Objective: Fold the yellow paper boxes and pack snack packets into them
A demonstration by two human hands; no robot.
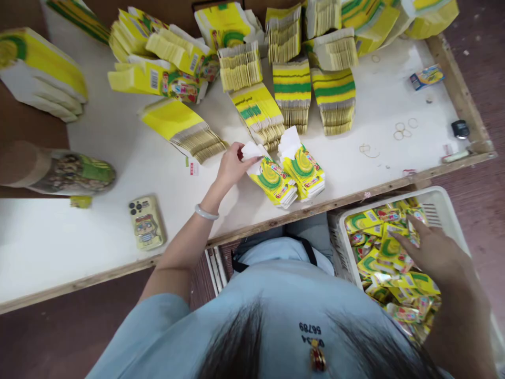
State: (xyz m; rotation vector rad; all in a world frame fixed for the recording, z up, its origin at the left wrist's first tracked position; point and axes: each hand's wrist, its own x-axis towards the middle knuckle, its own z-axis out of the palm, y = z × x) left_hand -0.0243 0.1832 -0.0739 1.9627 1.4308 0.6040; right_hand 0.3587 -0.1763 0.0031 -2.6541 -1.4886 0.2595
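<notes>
My left hand (pixel 233 167), with a pale bangle at the wrist, pinches the white end flap of a small yellow-and-green carton (pixel 271 178) on top of a short stack by the table's front edge. A second stack of such cartons (pixel 303 167), white flaps up, lies right beside it. Over at the right, my right hand (pixel 437 250) reaches into a white plastic basket (pixel 447 205). Its thumb and fingers close around a small yellow carton (pixel 393 246) on top of the heap. Part of that carton is hidden by the fingers.
Bundles of flat cartons (pixel 292 87) line the back of the table (pixel 189 195). A phone (pixel 148 223) and a jar (pixel 74 172) are at the left. Rubber bands (pixel 401 130), a small blue box (pixel 427 77) and a black-capped item (pixel 460 129) lie at the right, near the wooden rim.
</notes>
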